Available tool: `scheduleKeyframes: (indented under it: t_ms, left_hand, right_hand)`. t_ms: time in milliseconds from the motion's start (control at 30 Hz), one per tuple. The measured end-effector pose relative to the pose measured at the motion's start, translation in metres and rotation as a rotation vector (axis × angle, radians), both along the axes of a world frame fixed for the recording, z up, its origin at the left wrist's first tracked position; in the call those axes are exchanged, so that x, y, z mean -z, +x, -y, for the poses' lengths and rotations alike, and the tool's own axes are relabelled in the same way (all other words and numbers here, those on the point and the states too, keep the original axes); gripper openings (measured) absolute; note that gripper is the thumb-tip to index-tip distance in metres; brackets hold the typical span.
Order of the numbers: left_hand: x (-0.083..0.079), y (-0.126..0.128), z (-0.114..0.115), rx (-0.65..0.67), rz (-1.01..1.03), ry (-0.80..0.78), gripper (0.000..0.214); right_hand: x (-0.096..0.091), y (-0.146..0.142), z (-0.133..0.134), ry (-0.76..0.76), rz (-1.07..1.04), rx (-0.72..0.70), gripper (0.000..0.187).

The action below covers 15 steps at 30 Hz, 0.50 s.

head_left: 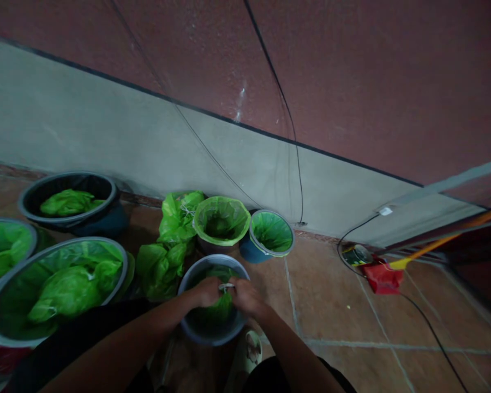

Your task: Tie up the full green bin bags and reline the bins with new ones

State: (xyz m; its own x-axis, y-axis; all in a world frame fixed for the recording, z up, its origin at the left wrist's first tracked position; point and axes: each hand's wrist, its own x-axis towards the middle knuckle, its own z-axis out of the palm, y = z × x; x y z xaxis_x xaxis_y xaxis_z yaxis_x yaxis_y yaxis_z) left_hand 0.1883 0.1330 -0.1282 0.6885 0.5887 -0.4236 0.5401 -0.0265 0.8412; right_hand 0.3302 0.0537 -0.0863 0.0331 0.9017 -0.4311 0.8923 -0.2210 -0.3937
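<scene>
My left hand [208, 291] and my right hand [244, 296] are closed close together over a grey bucket [215, 339] on the floor. Between them they grip the gathered neck of a green plastic bag [217, 313], which hangs down inside the bucket. A whitish strip, perhaps a tie, shows at the fingers; its exact form is blurred. Behind the bucket stand a bin lined with a green bag [221, 240] and a smaller blue bin [257, 250], also lined in green. Filled green bags [159, 267] lie just left of my bucket.
Large tubs [125, 273] holding green bags stand at the left, with a dark tub [71, 217] by the wall. At the right, a red dustpan [382, 277] lies near a can [357, 255], a yellow pole [429, 250] and a black cable [433, 335]. My shoe [251, 349] is beside the bucket.
</scene>
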Motion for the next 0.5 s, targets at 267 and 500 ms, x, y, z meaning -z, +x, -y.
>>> scheduleKeyframes:
  t_ms: [267, 500]
  left_hand:
    - [-0.024, 0.006, -0.01, -0.163, 0.075, -0.227, 0.01]
    - [-0.049, 0.009, -0.021, -0.236, 0.256, -0.637, 0.029]
  right_hand:
    - [-0.001, -0.007, 0.003, 0.137, -0.283, 0.091, 0.113]
    - [0.006, -0.001, -0.001, 0.108, -0.395, 0.215, 0.037]
